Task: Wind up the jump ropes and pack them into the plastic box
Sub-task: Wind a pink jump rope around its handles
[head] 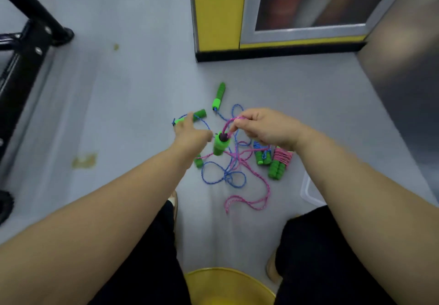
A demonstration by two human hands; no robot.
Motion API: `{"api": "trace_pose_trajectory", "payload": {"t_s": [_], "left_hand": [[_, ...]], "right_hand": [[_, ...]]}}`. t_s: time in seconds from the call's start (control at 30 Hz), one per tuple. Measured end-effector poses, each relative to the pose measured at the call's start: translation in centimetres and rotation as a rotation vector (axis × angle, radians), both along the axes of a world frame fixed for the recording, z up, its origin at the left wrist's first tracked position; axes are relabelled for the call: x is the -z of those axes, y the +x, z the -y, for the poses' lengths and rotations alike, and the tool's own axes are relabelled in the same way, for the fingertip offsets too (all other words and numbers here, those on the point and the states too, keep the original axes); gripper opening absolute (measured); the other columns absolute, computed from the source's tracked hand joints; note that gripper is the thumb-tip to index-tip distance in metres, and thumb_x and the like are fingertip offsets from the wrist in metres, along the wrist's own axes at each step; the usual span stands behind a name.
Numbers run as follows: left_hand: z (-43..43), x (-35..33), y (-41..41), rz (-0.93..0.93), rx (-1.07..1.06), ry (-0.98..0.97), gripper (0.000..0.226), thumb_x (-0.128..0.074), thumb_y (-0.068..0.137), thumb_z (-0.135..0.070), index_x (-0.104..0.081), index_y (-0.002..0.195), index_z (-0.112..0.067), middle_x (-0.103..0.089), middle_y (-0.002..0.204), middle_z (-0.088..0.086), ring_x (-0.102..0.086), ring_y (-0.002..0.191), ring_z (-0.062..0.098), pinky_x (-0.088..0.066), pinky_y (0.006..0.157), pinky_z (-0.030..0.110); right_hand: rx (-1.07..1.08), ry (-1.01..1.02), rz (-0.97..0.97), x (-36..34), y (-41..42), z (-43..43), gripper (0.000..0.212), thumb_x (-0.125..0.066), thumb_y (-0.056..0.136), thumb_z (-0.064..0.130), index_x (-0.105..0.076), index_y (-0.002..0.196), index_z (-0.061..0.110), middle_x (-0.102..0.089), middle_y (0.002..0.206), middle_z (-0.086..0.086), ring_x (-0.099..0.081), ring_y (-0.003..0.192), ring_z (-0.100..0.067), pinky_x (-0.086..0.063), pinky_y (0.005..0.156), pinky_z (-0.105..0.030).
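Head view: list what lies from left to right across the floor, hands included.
Black frame, yellowish stain, left hand, upright green handle, right hand pinching the pink rope, plastic box.

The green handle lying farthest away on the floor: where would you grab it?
Take the far green handle by its ribbed foam part, from above, fingers across its width. It lies flat, free on both sides; the blue rope leaves its near end.
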State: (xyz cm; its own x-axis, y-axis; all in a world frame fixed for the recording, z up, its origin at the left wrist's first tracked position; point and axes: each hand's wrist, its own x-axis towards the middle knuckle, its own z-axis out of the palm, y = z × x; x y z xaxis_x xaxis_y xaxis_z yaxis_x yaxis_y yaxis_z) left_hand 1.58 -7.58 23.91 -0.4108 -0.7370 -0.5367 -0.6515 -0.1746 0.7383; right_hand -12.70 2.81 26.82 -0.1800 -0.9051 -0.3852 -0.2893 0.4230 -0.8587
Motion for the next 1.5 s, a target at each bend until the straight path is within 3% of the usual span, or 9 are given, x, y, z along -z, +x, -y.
{"api": "trace_pose_trajectory", "payload": {"t_s": [0.1,0.2,0.47,0.67,0.83,0.97,1.1,1.23,1.5], "left_hand": [[-3.6,-4.7,-1.0,-0.246,0.584,-0.150,0.043,-0.060,0.083,-0.001,-0.049,0.122,-0.017,-0.055,0.095,-0.003,-0.050,0.081,0.013,-0.046,0.070,0.028],[-4.0,-8.2,-1.5,-0.367,0.478,-0.096,0.003,-0.056,0.092,-0.014,-0.057,0.091,-0.012,-0.049,0.053,-0.006,-0.049,0.050,0.008,-0.050,0.065,0.028],[-4.2,-15.7,1.4,-0.551,0.238,0.168,0.027,-0.037,0.100,-0.013,-0.051,0.077,-0.011,-0.026,0.035,-0.007,-0.030,0.029,0.010,-0.041,0.042,0.019],[-4.1,-14.8,4.2,-0.238,0.278,0.176,0.014,-0.048,0.097,-0.012,-0.059,0.102,-0.006,-0.030,0.041,-0.007,-0.028,0.035,0.007,-0.029,0.045,0.020],[-8.8,-15.8,2.3,-0.272,0.519,0.082,0.033,-0.063,0.088,-0.018,-0.050,0.116,-0.031,-0.036,0.051,-0.005,-0.022,0.041,0.007,-0.017,0.039,0.018],[-10.7,-17.2,0.3,-0.290,0.523,-0.045,0.029,-0.042,0.099,-0.032,-0.060,0.081,-0.018,-0.034,0.054,-0.003,-0.022,0.040,0.009,-0.016,0.039,0.020],[-10.3,-18.9,0.1,-0.460,0.344,0.044,0.037,-0.037,0.101,-0.031,-0.057,0.074,-0.014,-0.045,0.043,-0.005,-0.023,0.033,0.007,-0.015,0.036,0.016],[-9.9,-20.3,0.6,-0.635,0.203,0.289,0.037,-0.034,0.102,-0.031,-0.057,0.079,-0.014,-0.051,0.046,-0.004,-0.022,0.033,0.005,-0.014,0.034,0.012],[-5.1,-20.1,4.6,-0.616,-0.046,0.205,0.035,-0.033,0.102,-0.029,-0.057,0.083,-0.012,-0.054,0.043,-0.005,-0.020,0.028,0.003,-0.012,0.029,0.012]], "right_hand": [[0.008,-0.014,-0.149,-4.2,0.6,-1.3,0.024,-0.049,0.096,0.024,-0.061,0.075,0.021,-0.043,0.056,0.007,-0.034,0.042,-0.001,-0.028,0.045,-0.019],[0.131,-0.116,-0.021,-7.3,0.4,-3.3,0.009,-0.058,0.090,0.014,-0.059,0.084,0.021,-0.046,0.049,0.010,-0.035,0.046,-0.006,-0.028,0.046,-0.021],[0.308,0.362,-0.442,-2.1,-1.9,-13.5,0.034,-0.042,0.098,0.028,-0.066,0.100,0.003,-0.064,0.108,-0.018,-0.058,0.096,-0.029,-0.045,0.085,-0.036],[0.861,-0.072,0.187,-9.5,-0.8,-11.2,0.044,-0.031,0.101,0.034,-0.048,0.070,0.006,-0.056,0.065,-0.016,-0.060,0.038,-0.016,-0.050,0.038,-0.021],[0.751,-0.390,0.567,-18.8,2.0,-7.9,0.042,-0.036,0.100,0.034,-0.048,0.068,0.011,-0.058,0.044,-0.004,-0.061,0.040,-0.012,-0.049,0.039,-0.018],[0.754,-0.581,0.803,-20.3,2.7,-8.0,0.040,-0.034,0.100,0.035,-0.057,0.081,0.007,-0.067,0.065,-0.008,-0.067,0.056,-0.016,-0.055,0.051,-0.022],[0.732,-0.407,0.453,-15.4,2.9,-10.0,0.019,-0.038,0.095,0.009,-0.055,0.092,0.015,-0.062,0.089,0.000,-0.054,0.074,-0.016,-0.046,0.064,-0.025],[0.159,-0.047,0.134,-9.6,6.0,-11.9,0.037,-0.060,0.085,0.012,-0.048,0.118,0.023,-0.055,0.112,0.009,-0.049,0.106,-0.011,-0.035,0.096,-0.032],[0.005,0.275,-0.587,-5.6,3.9,-14.6,0.028,-0.041,0.098,0.030,-0.054,0.081,0.012,-0.055,0.082,-0.005,-0.050,0.081,-0.019,-0.041,0.071,-0.030]]}}
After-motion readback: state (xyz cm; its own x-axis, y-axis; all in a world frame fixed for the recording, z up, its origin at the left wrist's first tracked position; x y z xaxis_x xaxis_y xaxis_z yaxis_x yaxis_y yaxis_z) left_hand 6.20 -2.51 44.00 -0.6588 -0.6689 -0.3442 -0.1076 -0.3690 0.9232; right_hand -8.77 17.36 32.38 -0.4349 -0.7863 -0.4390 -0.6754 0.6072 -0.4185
